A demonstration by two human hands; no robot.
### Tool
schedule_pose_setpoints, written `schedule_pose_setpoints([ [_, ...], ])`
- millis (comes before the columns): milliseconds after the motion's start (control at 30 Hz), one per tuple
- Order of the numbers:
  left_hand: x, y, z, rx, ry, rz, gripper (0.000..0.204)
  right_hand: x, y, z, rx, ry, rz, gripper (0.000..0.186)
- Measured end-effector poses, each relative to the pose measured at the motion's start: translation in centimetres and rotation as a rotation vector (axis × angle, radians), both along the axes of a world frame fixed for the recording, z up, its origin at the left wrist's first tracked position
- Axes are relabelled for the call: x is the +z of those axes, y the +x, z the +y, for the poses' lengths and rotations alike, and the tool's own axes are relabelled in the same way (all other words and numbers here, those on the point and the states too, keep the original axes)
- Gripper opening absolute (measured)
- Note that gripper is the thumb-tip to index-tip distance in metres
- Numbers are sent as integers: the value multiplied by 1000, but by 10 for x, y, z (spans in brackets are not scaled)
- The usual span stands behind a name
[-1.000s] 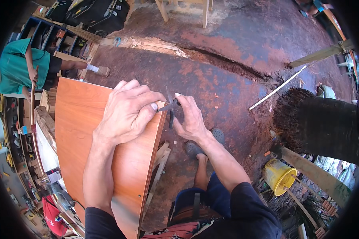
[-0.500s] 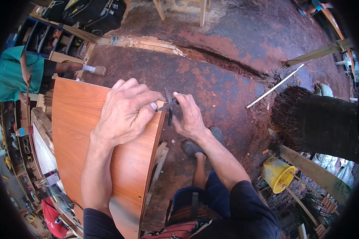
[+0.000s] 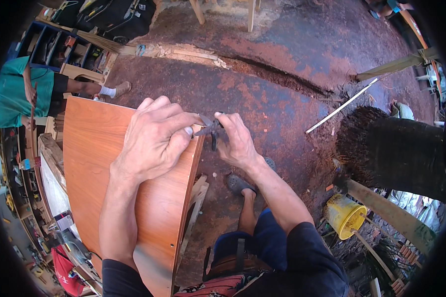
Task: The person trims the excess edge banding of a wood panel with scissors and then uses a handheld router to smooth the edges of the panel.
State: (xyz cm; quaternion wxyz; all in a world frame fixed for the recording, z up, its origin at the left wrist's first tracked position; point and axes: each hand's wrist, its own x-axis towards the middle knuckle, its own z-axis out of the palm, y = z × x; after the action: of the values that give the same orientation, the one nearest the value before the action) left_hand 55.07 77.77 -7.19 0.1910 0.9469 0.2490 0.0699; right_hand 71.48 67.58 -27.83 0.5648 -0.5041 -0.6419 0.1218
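Observation:
My left hand [image 3: 156, 141] lies over the far right corner of a reddish-brown wood-look panel [image 3: 91, 163], its curled fingers gripping the edge and its thumb close to the corner. Just right of that corner, my right hand [image 3: 238, 143] is closed around dark snips or shears [image 3: 213, 129], whose metal blades reach to the panel's corner by my left thumb. Whether anything thin lies between the blades is too small to tell. The panel rests at a slant along my left side, with a wooden support [image 3: 198, 193] partly showing beneath it.
A person in teal [image 3: 20, 91] works at the left beside shelves of tools [image 3: 44, 47]. A trench [image 3: 277, 74] crosses the stained floor. A pale strip [image 3: 342, 105], a black trunk-like object [image 3: 396, 153] and a yellow bucket [image 3: 344, 215] are at the right. Another person is partly visible top right.
The snips' upper blade has swung down toward the panel's corner. My hands keep nearly the same positions, while the whole view has shifted slightly.

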Motion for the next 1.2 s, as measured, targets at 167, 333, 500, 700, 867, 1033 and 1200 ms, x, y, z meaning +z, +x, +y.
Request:
schedule_pose_setpoints([
  [167,-3,-2,0,14,-19,-18,30,-1,-1,2,9,11,17,79],
  [333,-2,0,-1,4,1,-6,31,0,1,2,-12,20,10,78],
  [500,-4,-2,0,9,4,-10,32,-4,2,4,-14,27,7,76],
  [700,-4,-2,0,3,6,-7,34,-7,3,6,-9,34,25,75],
  [867,-4,0,0,7,2,3,34,-6,7,7,-5,42,18,74],
  [1033,-5,-1,1,11,17,-2,37,-5,3,9,-9,58,42,71],
  [1200,-1,0,-1,15,3,23,36,-5,-11,11,-51,101,82,71],
])
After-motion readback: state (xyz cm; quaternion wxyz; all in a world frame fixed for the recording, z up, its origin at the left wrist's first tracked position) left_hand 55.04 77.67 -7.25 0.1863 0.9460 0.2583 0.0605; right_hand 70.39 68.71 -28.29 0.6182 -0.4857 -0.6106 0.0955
